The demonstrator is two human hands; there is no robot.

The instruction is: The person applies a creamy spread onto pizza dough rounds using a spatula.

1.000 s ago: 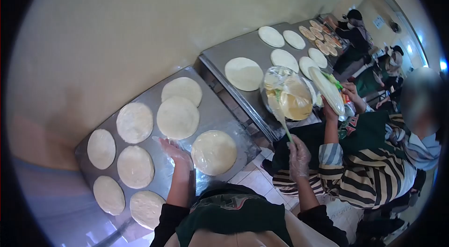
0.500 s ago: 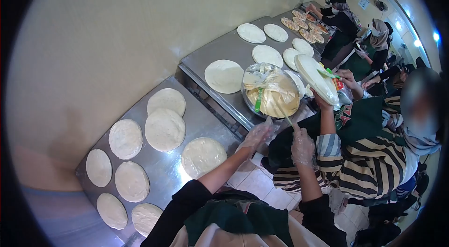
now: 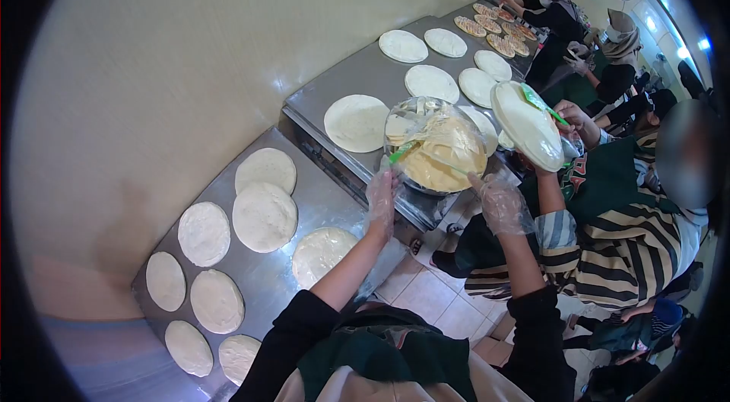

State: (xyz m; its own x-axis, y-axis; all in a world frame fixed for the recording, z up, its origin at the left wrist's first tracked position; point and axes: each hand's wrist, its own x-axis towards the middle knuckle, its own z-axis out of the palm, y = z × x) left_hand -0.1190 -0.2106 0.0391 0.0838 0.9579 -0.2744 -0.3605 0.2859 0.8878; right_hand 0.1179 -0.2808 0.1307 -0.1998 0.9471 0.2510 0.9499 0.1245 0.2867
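A metal bowl point(image 3: 436, 190) of pale yellow cream point(image 3: 437, 166), with crumpled clear plastic over its back part, stands at the front corner of the far table. My left hand point(image 3: 382, 200), in a clear plastic glove, is closed on a green spatula point(image 3: 401, 152) at the bowl's left rim. On the bowl's right side, my gloved right hand point(image 3: 503, 204) grips a thin pale-handled utensil point(image 3: 450, 164) that reaches into the cream; its working end cannot be made out. Beside the bowl, a co-worker holds up a dough round point(image 3: 527, 124) and a second green spatula point(image 3: 536, 98).
Several dough rounds point(image 3: 265, 216) lie on the near metal table point(image 3: 319, 174). More dough rounds point(image 3: 432, 82) are on the far table point(image 3: 315, 90), with topped rounds point(image 3: 487, 23) at its end. A co-worker point(image 3: 601, 227) stands close on my right; other people work beyond.
My left hand has moved up to the bowl's left rim and taken hold of the green spatula, now tilted left. My right hand has shifted right and up. The co-worker's dough round has moved right.
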